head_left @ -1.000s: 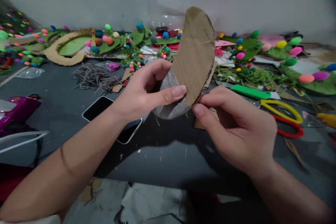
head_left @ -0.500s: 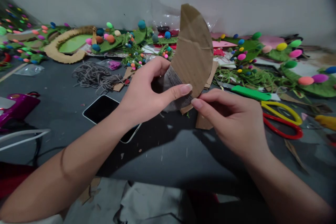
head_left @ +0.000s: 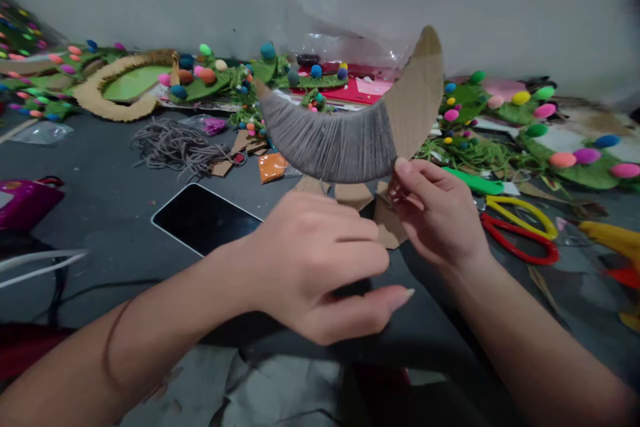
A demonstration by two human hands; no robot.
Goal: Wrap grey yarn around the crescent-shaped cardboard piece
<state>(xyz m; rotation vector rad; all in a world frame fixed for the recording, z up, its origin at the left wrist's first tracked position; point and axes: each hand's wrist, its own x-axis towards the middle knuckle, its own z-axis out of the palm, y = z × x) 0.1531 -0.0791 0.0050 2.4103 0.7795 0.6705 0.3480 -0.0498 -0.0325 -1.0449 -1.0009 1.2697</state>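
Observation:
A crescent of brown cardboard is raised above the table with its tips upward. Grey yarn is wrapped closely around its middle and most of its left side, while the right end is bare cardboard. My right hand pinches the lower edge between thumb and fingers, where the yarn meets the bare part. In front of and below the crescent is my left hand, back toward me. Its fingers are curled and its thumb points right; whatever lies inside the fingers, if anything, is hidden.
A phone lies by my left wrist, with a tangled grey yarn pile behind it. Scissors and a yellow glue gun are at right. Green pieces with colourful balls and a tan fringed crescent line the wall.
The cardboard crescent has turned from upright to lying crosswise, showing its wrapped part. My left hand has let go of it and moved down toward me; my right hand now holds it.

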